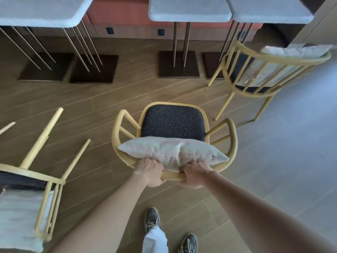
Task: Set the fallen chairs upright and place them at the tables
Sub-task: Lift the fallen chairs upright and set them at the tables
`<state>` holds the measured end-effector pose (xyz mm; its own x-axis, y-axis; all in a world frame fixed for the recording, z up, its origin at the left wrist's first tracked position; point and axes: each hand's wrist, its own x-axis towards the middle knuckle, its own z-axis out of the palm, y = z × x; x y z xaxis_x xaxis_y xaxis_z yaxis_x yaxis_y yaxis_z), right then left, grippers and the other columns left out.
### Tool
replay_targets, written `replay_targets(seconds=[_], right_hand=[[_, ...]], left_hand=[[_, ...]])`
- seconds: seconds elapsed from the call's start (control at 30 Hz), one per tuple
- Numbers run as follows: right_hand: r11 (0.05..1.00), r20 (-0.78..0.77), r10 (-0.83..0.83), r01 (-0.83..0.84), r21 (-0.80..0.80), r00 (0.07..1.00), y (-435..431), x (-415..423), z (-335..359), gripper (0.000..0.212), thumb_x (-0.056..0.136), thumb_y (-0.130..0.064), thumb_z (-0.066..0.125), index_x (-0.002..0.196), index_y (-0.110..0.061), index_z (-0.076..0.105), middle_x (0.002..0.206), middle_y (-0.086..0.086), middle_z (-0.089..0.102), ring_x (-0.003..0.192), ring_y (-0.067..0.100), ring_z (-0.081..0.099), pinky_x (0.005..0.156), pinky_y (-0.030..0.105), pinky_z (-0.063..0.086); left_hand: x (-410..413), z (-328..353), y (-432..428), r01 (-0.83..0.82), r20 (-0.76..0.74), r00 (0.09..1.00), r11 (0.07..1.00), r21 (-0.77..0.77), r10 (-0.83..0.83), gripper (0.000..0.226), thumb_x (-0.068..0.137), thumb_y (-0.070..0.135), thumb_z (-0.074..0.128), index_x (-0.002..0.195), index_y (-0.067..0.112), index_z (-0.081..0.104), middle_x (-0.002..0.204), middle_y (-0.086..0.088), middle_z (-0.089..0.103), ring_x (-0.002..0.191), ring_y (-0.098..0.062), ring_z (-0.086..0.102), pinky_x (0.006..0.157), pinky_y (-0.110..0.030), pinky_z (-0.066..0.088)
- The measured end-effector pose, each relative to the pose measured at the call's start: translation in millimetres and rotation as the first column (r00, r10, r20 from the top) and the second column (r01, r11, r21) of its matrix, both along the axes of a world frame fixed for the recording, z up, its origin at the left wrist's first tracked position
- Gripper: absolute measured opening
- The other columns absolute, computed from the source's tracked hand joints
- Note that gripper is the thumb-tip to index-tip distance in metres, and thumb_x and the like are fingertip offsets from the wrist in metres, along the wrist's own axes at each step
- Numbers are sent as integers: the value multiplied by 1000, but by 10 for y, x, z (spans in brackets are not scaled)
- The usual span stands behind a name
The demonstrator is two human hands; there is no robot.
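Yellow chair [173, 123] upright w/ cushion [171, 150], L hand [151, 172] + R hand [195, 175] gripping backrest [172, 176]

Brown wood-look planks [127, 92] run diagonally across the floor, meeting pale grey tiles [291, 143] on the right. Along the far side stands an orange upholstered bench [118, 13] on a brown base panel [135, 32] set with dark sockets [109, 30]. Pale grey tabletops [189, 10] on thin metal rods [175, 42] and dark square base plates [178, 70] stand before it. A beige wall [317, 24] edges the upper right.
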<state>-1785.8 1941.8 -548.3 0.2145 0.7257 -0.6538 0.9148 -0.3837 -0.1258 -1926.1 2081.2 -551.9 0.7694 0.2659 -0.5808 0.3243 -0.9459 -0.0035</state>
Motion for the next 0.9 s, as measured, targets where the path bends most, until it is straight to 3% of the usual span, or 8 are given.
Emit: replay_targets(seconds=[0.13,0.23,0.57,0.73,0.9], right_hand=[[1000,33,16,-16,26,999,0,26,-119,44,94,-53,55,132,-35,66,126,0,74,109,30,71,90,42,57],[999,91,33,-36,34,995,105,109,-134,41,94,-47,57,132,-34,67,125,1,75,110,30,72,92,40,56],[996,126,6,-17,89,992,1018,1195,-4,38,96,-39,57,132,-32,69,124,-1,76,111,28,72,97,41,58],[993,108,35,-47,112,993,1504,2003,38,41,94,-45,55,128,-29,72,124,1,76,110,29,72,97,41,56],[990,94,48,-60,124,994,2145,2698,19,42,91,-45,52,124,-29,73,119,3,76,107,32,72,92,41,57]], left_hand=[[18,-94,130,135,3,991,990,-52,-135,43,97,51,58,124,21,75,113,-10,80,103,-33,77,95,-48,60],[122,-95,256,152,29,988,988,-42,-150,39,98,47,60,120,19,76,106,-10,81,97,-33,78,91,-48,60],[1230,-75,1125,116,81,990,993,26,-118,36,100,45,60,120,17,74,108,-12,78,100,-34,77,92,-46,55],[1961,-130,1541,70,82,994,997,34,-72,44,101,47,58,134,21,70,120,-12,77,109,-34,75,97,-46,55],[2615,-127,2152,27,77,997,998,61,-32,44,100,49,59,135,24,70,124,-11,75,112,-33,74,97,-44,54]])
